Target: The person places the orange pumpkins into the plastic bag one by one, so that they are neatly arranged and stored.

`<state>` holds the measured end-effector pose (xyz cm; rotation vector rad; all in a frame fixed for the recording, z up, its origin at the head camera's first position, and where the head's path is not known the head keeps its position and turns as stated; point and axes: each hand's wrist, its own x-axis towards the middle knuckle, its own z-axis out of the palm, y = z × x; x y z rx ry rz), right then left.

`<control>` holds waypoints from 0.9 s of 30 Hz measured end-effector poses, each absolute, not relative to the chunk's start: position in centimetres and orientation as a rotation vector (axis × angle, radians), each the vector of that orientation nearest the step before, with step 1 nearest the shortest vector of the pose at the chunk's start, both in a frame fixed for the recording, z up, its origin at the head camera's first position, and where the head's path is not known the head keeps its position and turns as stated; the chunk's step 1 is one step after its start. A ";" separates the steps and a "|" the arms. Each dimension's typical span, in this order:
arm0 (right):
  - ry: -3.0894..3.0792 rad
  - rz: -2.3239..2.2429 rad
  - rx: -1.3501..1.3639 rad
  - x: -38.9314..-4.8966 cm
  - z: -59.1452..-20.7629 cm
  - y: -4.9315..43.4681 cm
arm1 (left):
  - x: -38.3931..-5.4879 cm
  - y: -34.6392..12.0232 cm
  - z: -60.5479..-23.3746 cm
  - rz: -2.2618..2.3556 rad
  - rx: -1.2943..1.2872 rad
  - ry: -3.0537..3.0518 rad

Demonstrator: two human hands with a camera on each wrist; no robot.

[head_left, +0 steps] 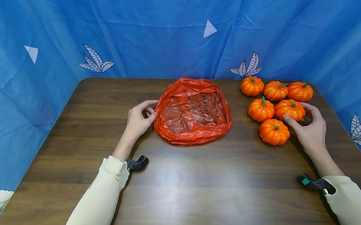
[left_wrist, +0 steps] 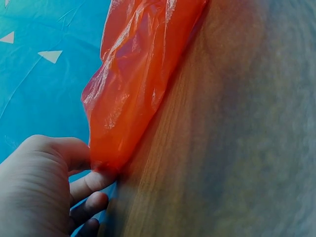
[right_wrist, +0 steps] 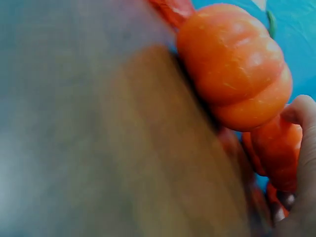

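A translucent red plastic bag point(head_left: 187, 138) lies spread on the table, its mouth facing up in a rough ring. At its left edge my left hand point(head_left: 139, 119) pinches the rim between thumb and fingers; the left wrist view shows the bag's side point(left_wrist: 131, 94) rising from those fingertips. On the right, my right hand point(head_left: 314, 132) grips a small orange pumpkin point(head_left: 287, 109), thumb in front and fingers round its far side. Close beside that one is another pumpkin point(head_left: 274, 132), which looms large in the right wrist view. The right fingers are partly hidden behind the gripped pumpkin.
More orange pumpkins with green stems, such as the rear left one point(head_left: 252, 86), cluster at the table's back right corner. Blue cloth point(head_left: 166, 30) hangs along the back and both sides of the brown wooden table point(head_left: 201, 190).
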<state>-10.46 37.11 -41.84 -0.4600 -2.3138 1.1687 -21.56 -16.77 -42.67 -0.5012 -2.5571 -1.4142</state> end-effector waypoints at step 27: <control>-2.170 1.264 -0.421 -12.1 -35.7 33.5 | -21.3 -16.9 -42.5 -1.434 -0.457 -2.574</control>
